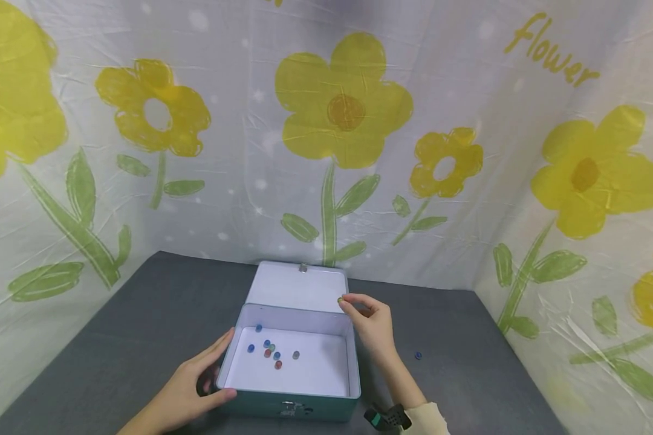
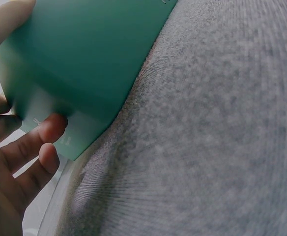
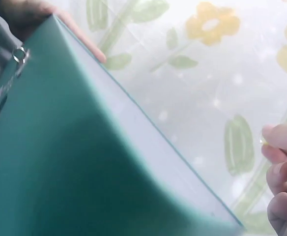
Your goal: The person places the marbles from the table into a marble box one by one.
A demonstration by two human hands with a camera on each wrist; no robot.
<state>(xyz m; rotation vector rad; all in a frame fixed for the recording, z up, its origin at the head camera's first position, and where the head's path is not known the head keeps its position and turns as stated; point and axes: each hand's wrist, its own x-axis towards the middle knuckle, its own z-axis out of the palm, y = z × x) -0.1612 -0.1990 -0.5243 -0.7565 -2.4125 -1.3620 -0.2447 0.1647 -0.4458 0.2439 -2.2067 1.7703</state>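
A green metal box (image 1: 289, 406) with a white inside stands on the dark cloth, its lid (image 1: 296, 284) folded back. My left hand (image 1: 193, 377) holds the box by its left side, thumb at the front corner. In the left wrist view, fingertips (image 2: 52, 129) lie against the green wall. Above the box's right rear corner, my right hand (image 1: 372, 323) pinches a small yellowish marble (image 1: 340, 299) between thumb and forefinger. Several marbles lie on the box floor, among them a red marble (image 1: 278, 365), a blue marble (image 1: 251, 348) and a greyish marble (image 1: 296, 355).
One dark blue marble (image 1: 418, 355) lies on the cloth right of the box. The grey cloth (image 1: 141, 326) covers the table, and a flower-printed curtain (image 1: 234, 181) stands around its back and sides. A dark wristband (image 1: 389, 418) is on the right wrist.
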